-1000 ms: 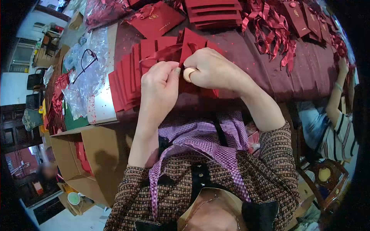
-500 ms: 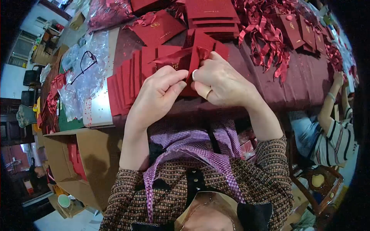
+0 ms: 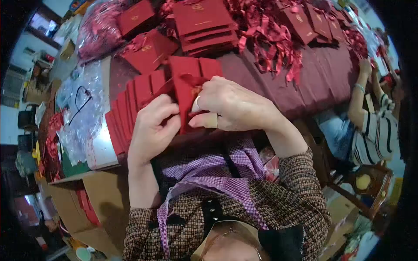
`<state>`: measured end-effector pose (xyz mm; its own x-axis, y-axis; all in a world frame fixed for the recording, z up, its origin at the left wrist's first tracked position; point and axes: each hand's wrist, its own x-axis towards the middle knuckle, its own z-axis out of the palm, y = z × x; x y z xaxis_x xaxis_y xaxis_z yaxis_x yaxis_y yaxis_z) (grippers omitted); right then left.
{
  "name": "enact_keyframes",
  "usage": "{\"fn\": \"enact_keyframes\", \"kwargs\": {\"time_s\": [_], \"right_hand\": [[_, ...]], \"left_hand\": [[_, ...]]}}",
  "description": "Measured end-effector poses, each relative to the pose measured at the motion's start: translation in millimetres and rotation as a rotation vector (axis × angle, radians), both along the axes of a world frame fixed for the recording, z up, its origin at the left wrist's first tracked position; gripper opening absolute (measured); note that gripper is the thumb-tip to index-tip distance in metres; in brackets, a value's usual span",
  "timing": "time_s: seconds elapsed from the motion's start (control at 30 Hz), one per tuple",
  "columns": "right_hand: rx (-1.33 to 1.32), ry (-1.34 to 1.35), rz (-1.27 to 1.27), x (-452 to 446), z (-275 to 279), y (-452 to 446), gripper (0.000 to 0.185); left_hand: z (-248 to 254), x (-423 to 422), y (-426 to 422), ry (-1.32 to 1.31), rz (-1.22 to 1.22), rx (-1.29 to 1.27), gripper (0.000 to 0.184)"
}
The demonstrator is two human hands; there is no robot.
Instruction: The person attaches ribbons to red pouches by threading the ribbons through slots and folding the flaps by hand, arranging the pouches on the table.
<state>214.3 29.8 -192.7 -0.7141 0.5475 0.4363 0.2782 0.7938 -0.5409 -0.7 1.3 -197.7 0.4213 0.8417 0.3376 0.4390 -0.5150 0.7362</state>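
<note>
A red gift bag [image 3: 183,89] with a gold mark stands between my hands at the table's near edge. My left hand [image 3: 156,127] is closed, its fingertips and thumb pinched at the bag's left side. On the other side, my right hand [image 3: 235,104], with a ring on it, has its fingers curled against the bag's edge. Dark red ribbon shows at the bag's upper part, and its ends are partly hidden by my fingers. Several more red bags [image 3: 123,114] lean in an overlapping row just left of my left hand.
Stacked red bags [image 3: 204,26] and a heap of red ribbons [image 3: 270,41] lie farther back. Glasses [image 3: 80,102] rest on clear plastic at the left. A cardboard box [image 3: 102,204] stands below the table. Another person in a striped shirt [image 3: 376,130] works at the right.
The view has shifted, so the table things appear farther left and higher. My hands remain at the bag; the ribbon that stretched leftward across it now lies closer to my right fingers.
</note>
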Motion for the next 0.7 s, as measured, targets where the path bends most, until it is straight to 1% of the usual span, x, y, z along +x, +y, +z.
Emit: {"fn": "enact_keyframes", "kwargs": {"time_s": [0.03, 0.07, 0.1, 0.17, 0.23, 0.3, 0.33, 0.37, 0.4, 0.43, 0.47, 0.5, 0.57, 0.63, 0.7], "right_hand": [[-0.054, 0.110, 0.022, 2.4, 1.6, -0.8, 0.019], [-0.029, 0.200, -0.024, 4.9, 1.4, -0.8, 0.023], [0.037, 0.244, -0.047, 4.7, 1.1, 2.3, 0.026], [0.215, 0.312, -0.056, -1.3, 3.9, 4.6, 0.032], [0.280, 0.243, 0.019, -5.9, 3.0, 2.9, 0.032], [0.250, 0.226, 0.053, -7.6, -9.7, 4.3, 0.029], [0.226, 0.221, 0.063, -6.6, -9.5, 4.9, 0.027], [0.281, 0.233, 0.048, -5.4, -10.4, 7.2, 0.025], [0.250, 0.194, 0.076, -3.5, -6.1, 6.8, 0.025], [0.215, 0.158, 0.103, -2.5, -3.0, 4.6, 0.026], [0.249, 0.239, 0.106, -6.1, -10.7, 4.8, 0.027], [0.245, 0.215, 0.129, -5.4, -6.4, 3.8, 0.028], [0.239, 0.163, 0.166, -5.2, -1.9, 1.5, 0.030], [0.272, 0.295, 0.169, -9.1, -7.6, -0.5, 0.030], [0.292, 0.293, 0.182, -9.6, -7.1, -0.8, 0.029]], "left_hand": [[1.0, -0.2, -1.4, -0.005, -0.008, -0.001, 0.010], [2.5, -0.5, -2.4, -0.010, -0.015, -0.003, 0.010], [4.1, -1.9, -1.8, 0.030, -0.059, -0.013, 0.012], [-0.5, 4.5, -5.3, -0.056, -0.057, -0.020, 0.015], [0.5, 6.4, -10.2, -0.054, -0.044, -0.091, 0.019], [2.6, 8.6, -11.9, -0.094, -0.061, -0.115, 0.020], [1.4, 6.9, -11.2, -0.112, -0.096, -0.132, 0.018], [0.1, 6.3, -10.3, -0.131, -0.130, -0.141, 0.017], [-2.4, 8.1, -11.9, -0.214, -0.125, -0.177, 0.013], [-1.7, 6.2, -10.8, -0.239, -0.134, -0.232, 0.011], [-1.0, 3.6, -10.5, -0.261, -0.143, -0.292, 0.010], [-1.4, 6.7, -13.3, -0.316, -0.099, -0.345, 0.009], [-1.0, 4.0, -14.1, -0.283, -0.092, -0.347, 0.009], [4.4, 6.2, -15.0, -0.307, -0.106, -0.367, 0.012], [5.4, 3.8, -15.4, -0.317, -0.124, -0.401, 0.013]]}}
